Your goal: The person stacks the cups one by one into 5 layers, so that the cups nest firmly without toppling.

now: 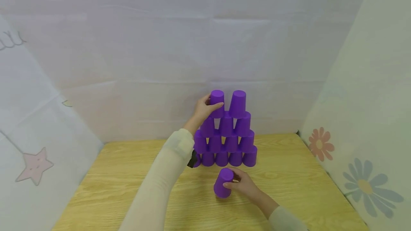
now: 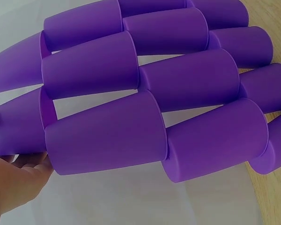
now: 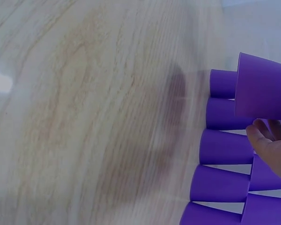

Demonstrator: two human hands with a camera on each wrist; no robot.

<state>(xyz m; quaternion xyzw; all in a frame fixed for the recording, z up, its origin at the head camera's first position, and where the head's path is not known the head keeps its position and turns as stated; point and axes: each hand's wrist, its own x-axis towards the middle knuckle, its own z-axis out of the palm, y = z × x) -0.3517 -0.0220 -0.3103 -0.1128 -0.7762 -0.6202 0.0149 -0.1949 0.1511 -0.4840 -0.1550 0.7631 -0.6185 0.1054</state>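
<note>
Upside-down purple cups [image 1: 226, 124] form a stepped stack of several rows, the top row being two cups side by side. My left hand [image 1: 203, 109] grips the top row's left cup [image 1: 217, 97], its thumb across the front; in the left wrist view that cup [image 2: 18, 124] sits on the row beneath. The top row's right cup [image 1: 238, 102] stands untouched. In front of the stack, my right hand [image 1: 245, 184] holds a loose purple cup [image 1: 223, 184], mouth down and slightly tilted. The right wrist view has this cup [image 3: 264, 86] off the tabletop.
A wood-grain table [image 1: 128, 184] bears the stack towards its back edge. White sheeting [image 1: 144, 63] rises behind. Patterned side panels flank the table, with a star [image 1: 34, 166] on the left and flowers [image 1: 364, 186] on the right.
</note>
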